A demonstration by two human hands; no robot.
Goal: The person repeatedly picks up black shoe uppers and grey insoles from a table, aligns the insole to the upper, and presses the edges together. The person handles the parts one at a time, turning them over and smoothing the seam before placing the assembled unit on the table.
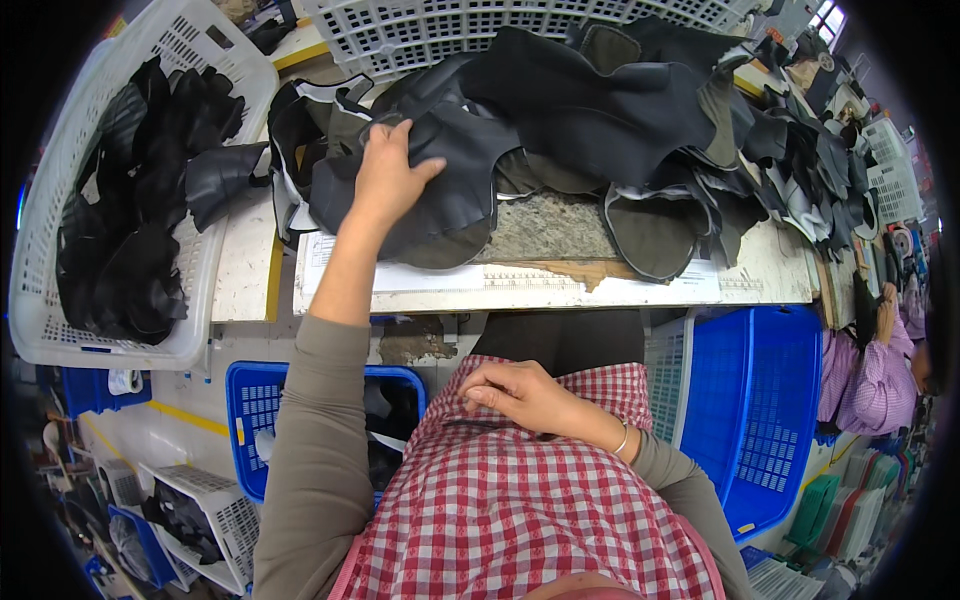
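My left hand (393, 180) reaches over the table and rests on a black leather piece (445, 165), its thumb spread away from the fingers. The piece lies at the near left of a heap of similar leather pieces (600, 110), some showing a grey-brown backing and pale edges. Close to my lap, in front of the checked apron (500, 500), my right hand (520, 395) is held with its fingers curled in. Its palm is hidden, so whatever it holds, if anything, does not show. A small dark thing shows under that wrist.
A white basket (40, 310) of black pieces stands left of the table (450, 300). Another white basket (400, 40) is behind the heap. Blue crates (710, 370) stand below the table edge. At the far right, a person in a pink checked top (880, 390) sits.
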